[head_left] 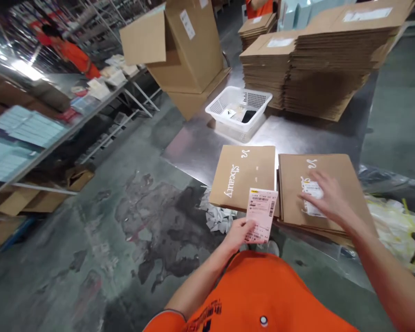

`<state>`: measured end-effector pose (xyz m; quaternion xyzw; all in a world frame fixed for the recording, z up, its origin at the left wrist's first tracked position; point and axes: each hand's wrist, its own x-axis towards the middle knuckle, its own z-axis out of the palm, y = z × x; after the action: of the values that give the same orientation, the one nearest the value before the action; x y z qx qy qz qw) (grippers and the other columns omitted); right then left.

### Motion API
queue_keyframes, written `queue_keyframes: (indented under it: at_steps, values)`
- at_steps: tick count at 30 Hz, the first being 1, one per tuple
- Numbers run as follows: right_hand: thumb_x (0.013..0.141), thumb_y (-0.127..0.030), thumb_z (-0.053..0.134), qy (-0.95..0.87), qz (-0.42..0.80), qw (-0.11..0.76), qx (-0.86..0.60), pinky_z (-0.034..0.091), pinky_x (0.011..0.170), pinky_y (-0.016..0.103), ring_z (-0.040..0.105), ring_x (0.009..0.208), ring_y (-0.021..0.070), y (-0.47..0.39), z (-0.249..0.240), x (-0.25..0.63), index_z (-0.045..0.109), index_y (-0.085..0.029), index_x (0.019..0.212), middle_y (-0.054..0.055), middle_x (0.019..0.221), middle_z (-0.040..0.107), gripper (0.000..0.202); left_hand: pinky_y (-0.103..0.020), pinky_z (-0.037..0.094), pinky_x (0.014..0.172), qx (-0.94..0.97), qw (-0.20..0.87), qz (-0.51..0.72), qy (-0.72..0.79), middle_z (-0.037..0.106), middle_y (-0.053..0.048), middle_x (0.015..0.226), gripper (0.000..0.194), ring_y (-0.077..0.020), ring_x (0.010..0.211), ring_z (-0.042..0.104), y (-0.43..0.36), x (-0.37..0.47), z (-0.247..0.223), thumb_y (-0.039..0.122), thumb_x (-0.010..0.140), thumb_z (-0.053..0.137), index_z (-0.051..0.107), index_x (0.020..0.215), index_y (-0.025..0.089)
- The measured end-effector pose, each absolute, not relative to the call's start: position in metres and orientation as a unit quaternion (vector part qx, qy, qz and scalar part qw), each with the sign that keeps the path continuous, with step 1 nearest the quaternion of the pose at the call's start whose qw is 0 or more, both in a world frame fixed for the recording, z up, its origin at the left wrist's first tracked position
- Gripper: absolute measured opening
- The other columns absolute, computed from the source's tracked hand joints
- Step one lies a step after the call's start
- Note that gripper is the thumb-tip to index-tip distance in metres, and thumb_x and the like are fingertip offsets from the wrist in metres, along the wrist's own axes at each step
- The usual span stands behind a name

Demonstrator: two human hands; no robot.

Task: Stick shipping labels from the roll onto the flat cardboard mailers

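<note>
Between the thumb and fingers of my left hand (241, 234) is a printed shipping label (261, 214), held upright over the near edge of the left cardboard box (251, 168). That flat brown box has white "beauty" lettering. My right hand (327, 193) lies with spread fingers over the right stack of flat cardboard boxes (339, 184), partly covering a white label (311, 191) stuck on the top one. Whether the palm presses on the cardboard cannot be made out.
A white plastic basket (240, 103) with small items stands on the metal table (190, 143). Tall stacks of flattened cartons (325, 69) and a large open carton (193, 55) are behind it. Two other people in orange are farther back. Crumpled plastic (394, 221) lies at right.
</note>
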<state>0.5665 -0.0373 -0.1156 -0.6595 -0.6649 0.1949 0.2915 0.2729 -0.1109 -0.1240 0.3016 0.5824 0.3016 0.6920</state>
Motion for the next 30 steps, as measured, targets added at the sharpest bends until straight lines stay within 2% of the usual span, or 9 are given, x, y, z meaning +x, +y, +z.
queue_keyframes:
  at_steps: [3, 5, 7, 11, 16, 20, 23, 26, 30]
  values:
    - [0.084, -0.064, 0.047, -0.735, 0.355, 0.309, -0.488, 0.05, 0.069, 0.033, 0.062, 0.08, 0.0207, -0.026, -0.089, 0.488, 0.067, -0.022, 0.1, 0.008, 0.092, 0.067, 0.049, -0.034, 0.051, 0.074, 0.353, 0.661, 0.313, 0.584, 0.069, -0.006, 0.075, 0.046, -0.0202, 0.073, 0.062, -0.11, 0.27, -0.108, 0.053, 0.06, 0.077, 0.07, 0.079, 0.012]
    - [0.088, -0.061, 0.043, -0.741, 0.417, 0.31, -0.426, 0.045, 0.058, 0.029, 0.055, 0.063, 0.0165, -0.028, -0.083, 0.452, 0.064, -0.019, 0.073, 0.004, 0.069, 0.06, 0.049, -0.032, 0.049, 0.081, 0.382, 0.635, 0.371, 0.559, 0.071, -0.008, 0.091, 0.048, -0.0211, 0.085, 0.063, -0.105, 0.265, -0.091, 0.045, 0.059, 0.08, 0.071, 0.093, 0.013]
    - [0.089, -0.059, 0.042, -0.741, 0.442, 0.311, -0.399, 0.04, 0.053, 0.027, 0.051, 0.058, 0.0144, -0.032, -0.083, 0.431, 0.058, -0.019, 0.063, 0.002, 0.061, 0.055, 0.05, -0.029, 0.047, 0.082, 0.389, 0.597, 0.436, 0.549, 0.07, -0.007, 0.098, 0.05, -0.0208, 0.091, 0.062, -0.095, 0.259, -0.078, 0.038, 0.058, 0.082, 0.069, 0.101, 0.015]
    - [0.087, -0.057, 0.049, -0.732, 0.442, 0.341, -0.39, 0.041, 0.056, 0.026, 0.055, 0.064, 0.0155, -0.03, -0.087, 0.414, 0.063, -0.019, 0.074, 0.003, 0.069, 0.061, 0.042, -0.028, 0.047, 0.07, 0.36, 0.533, 0.464, 0.609, 0.065, -0.002, 0.072, 0.031, -0.0157, 0.07, 0.058, -0.073, 0.247, -0.072, 0.039, 0.062, 0.077, 0.065, 0.076, 0.014]
    - [0.088, -0.057, 0.048, -0.738, 0.455, 0.32, -0.381, 0.041, 0.057, 0.027, 0.054, 0.061, 0.0154, -0.024, -0.089, 0.399, 0.065, -0.02, 0.072, 0.003, 0.066, 0.062, 0.044, -0.027, 0.047, 0.075, 0.381, 0.543, 0.479, 0.575, 0.068, -0.005, 0.094, 0.05, -0.0146, 0.078, 0.06, -0.064, 0.231, -0.076, 0.031, 0.06, 0.08, 0.065, 0.106, 0.018]
    - [0.087, -0.053, 0.05, -0.725, 0.473, 0.321, -0.384, 0.043, 0.059, 0.027, 0.057, 0.065, 0.0164, -0.031, -0.09, 0.386, 0.065, -0.02, 0.078, 0.003, 0.07, 0.065, 0.038, -0.024, 0.044, 0.061, 0.377, 0.551, 0.448, 0.595, 0.062, 0.0, 0.064, 0.029, -0.0114, 0.06, 0.054, -0.063, 0.22, -0.078, 0.039, 0.06, 0.077, 0.066, 0.07, 0.014]
    - [0.086, -0.047, 0.052, -0.725, 0.471, 0.305, -0.399, 0.043, 0.06, 0.028, 0.057, 0.065, 0.0164, -0.021, -0.094, 0.384, 0.064, -0.02, 0.076, 0.002, 0.07, 0.065, 0.032, -0.023, 0.038, 0.054, 0.358, 0.537, 0.452, 0.616, 0.055, 0.003, 0.053, 0.036, -0.0092, 0.053, 0.046, -0.059, 0.216, -0.094, 0.045, 0.057, 0.077, 0.06, 0.057, 0.014]
    - [0.087, -0.041, 0.048, -0.719, 0.414, 0.323, -0.455, 0.044, 0.064, 0.029, 0.057, 0.068, 0.0175, 0.014, -0.104, 0.387, 0.063, -0.02, 0.076, 0.003, 0.073, 0.066, 0.028, -0.022, 0.032, 0.05, 0.335, 0.554, 0.434, 0.626, 0.049, 0.005, 0.049, 0.043, -0.0079, 0.05, 0.041, -0.061, 0.212, -0.122, 0.053, 0.055, 0.077, 0.057, 0.054, 0.014]
    - [0.089, -0.04, 0.045, -0.763, 0.211, 0.29, -0.538, 0.043, 0.078, 0.036, 0.057, 0.085, 0.0242, 0.074, -0.121, 0.397, 0.065, -0.019, 0.092, 0.01, 0.092, 0.068, 0.03, -0.024, 0.04, 0.057, 0.305, 0.596, 0.376, 0.64, 0.064, -0.001, 0.063, 0.038, -0.0123, 0.058, 0.053, -0.091, 0.197, -0.162, 0.042, 0.052, 0.081, 0.068, 0.07, 0.011]
